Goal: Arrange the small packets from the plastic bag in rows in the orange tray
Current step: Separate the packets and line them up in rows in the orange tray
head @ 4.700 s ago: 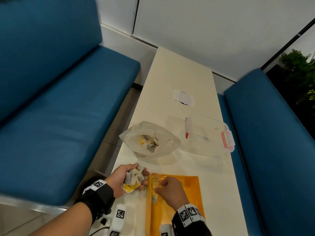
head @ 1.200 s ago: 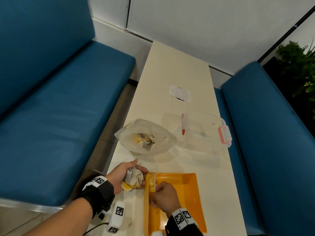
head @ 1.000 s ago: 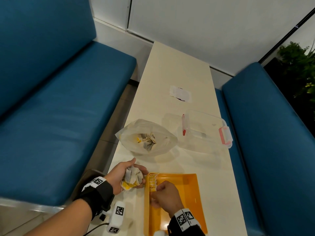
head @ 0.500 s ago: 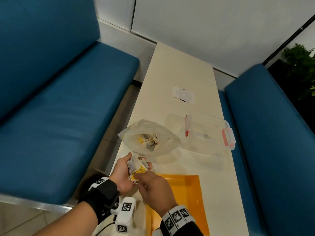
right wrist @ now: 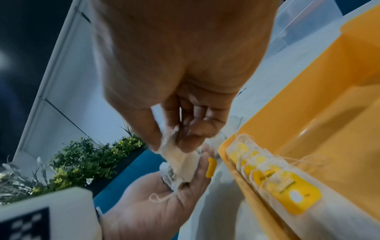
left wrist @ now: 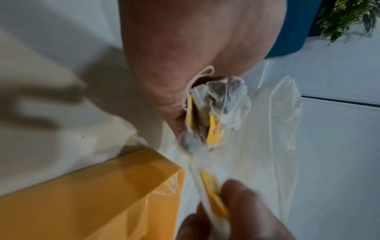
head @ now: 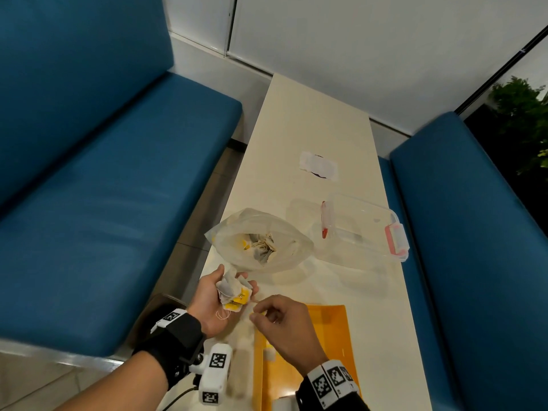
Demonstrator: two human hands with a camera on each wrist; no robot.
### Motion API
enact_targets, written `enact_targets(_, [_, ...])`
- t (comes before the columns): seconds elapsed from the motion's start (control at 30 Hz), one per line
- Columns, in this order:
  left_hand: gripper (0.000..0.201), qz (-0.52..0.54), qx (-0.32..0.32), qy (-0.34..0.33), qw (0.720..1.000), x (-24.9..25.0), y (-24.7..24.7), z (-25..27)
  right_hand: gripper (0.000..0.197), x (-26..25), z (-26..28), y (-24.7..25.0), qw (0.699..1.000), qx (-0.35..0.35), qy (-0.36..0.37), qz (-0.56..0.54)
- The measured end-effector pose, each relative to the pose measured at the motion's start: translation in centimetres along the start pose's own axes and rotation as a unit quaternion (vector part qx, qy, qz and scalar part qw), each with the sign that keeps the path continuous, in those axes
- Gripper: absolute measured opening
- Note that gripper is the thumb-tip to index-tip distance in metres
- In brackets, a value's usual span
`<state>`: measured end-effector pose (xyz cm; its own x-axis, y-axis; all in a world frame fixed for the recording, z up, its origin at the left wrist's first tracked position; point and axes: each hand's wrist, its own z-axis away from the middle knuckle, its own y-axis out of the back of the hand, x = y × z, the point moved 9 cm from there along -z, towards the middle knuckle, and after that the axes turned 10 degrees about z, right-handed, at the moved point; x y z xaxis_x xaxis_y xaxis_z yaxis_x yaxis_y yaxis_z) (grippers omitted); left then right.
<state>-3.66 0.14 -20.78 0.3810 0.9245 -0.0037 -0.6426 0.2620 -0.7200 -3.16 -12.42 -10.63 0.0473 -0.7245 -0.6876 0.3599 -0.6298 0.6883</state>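
A: Left to right. Left hand (head: 211, 295) is palm up off the tray's far-left corner, fingers cupped round a bunch of packets (head: 232, 292), strings dangling.

B: Right hand (head: 278, 324)?

A: Just beside it, thumb and fingers pinching one packet (right wrist: 179, 160) at the edge of the bunch. Packet blurred in the left wrist view; whether it is fully clear of the bunch, cannot tell.

B: Key relation for the next move?

A: The tray (head: 332, 330) lies directly under and right of the right hand, long axis running toward the person. One row (right wrist: 267, 168) of packets sits overlapped against its left wall, yellow tags up. Right hand is the nearer; judged next slot is at the row's end, a short drop down and right.

B: Bag (head: 261, 244)?

A: On the surface (head: 311, 120) beyond the hands, mouth open, more packets inside. Clear box (head: 364, 226) to its right.

B: Versus a second ago?

A: Right hand was down in the tray at the row; now raised to the left hand's bunch. Left hand has lifted and turned palm up.
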Motion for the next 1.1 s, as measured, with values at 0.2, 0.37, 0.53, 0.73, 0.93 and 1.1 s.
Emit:
enact_targets(0.2, [0.056,-0.008,0.019,-0.008,1.0,0.4,1.2,-0.4,0.024,2.2,-0.4,1.8,0.994,-0.038,-0.042,0.095])
enact_targets(0.37, [0.056,-0.038,0.016,-0.007,0.999,0.4,1.1,-0.1,0.02,3.0,0.1,3.0,0.987,-0.043,-0.046,0.146])
enact_targets(0.53, [0.055,-0.055,0.006,-0.005,0.998,0.4,0.7,0.1,0.01,4.7,1.2,3.0,0.991,-0.051,-0.083,0.093])
enact_targets(0.73, [0.057,-0.09,-0.001,0.001,0.996,0.5,0.7,-0.1,0.011,6.5,2.2,1.7,0.986,-0.089,-0.117,0.081])
enact_targets(0.93, [0.057,-0.111,-0.009,0.004,0.994,0.3,0.5,-0.1,0.017,7.1,3.1,0.3,0.977,-0.137,-0.131,0.099])
enact_targets(1.1, [0.057,-0.125,-0.013,0.005,0.992,0.1,0.4,-0.3,0.017,7.9,3.6,-1.2,0.969,-0.16,-0.149,0.118])
